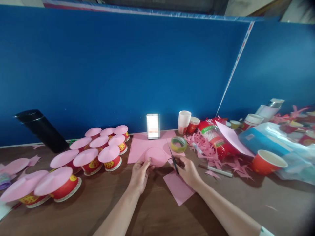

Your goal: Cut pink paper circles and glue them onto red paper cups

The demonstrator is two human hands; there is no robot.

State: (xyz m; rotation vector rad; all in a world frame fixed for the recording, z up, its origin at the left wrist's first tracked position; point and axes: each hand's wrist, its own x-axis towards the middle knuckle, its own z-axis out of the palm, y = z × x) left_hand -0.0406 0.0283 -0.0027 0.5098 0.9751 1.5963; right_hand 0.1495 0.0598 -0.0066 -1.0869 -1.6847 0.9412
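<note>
Between thumb and fingers, my left hand (142, 172) pinches the edge of a round pink paper disc (156, 156). My right hand (185, 168) is closed around a pair of scissors (175, 161), whose blades point up and away, just right of the disc. Partly under my right hand lies a pink paper square (177, 190) with a faint curved line on it. Behind the disc, larger pink sheets (137, 146) lie flat on the table. A roll of tape (178, 145) sits beyond the scissors.
On the left, several red paper cups (64, 189) wear pink paper cone tops; a black bottle (41, 131) leans behind them. Pink scraps (197, 141), a white pen (219, 171), a red package (213, 134), an orange cup (268, 163) and stacked cups (184, 121) occupy the right. A blue partition (110, 65) bounds the back.
</note>
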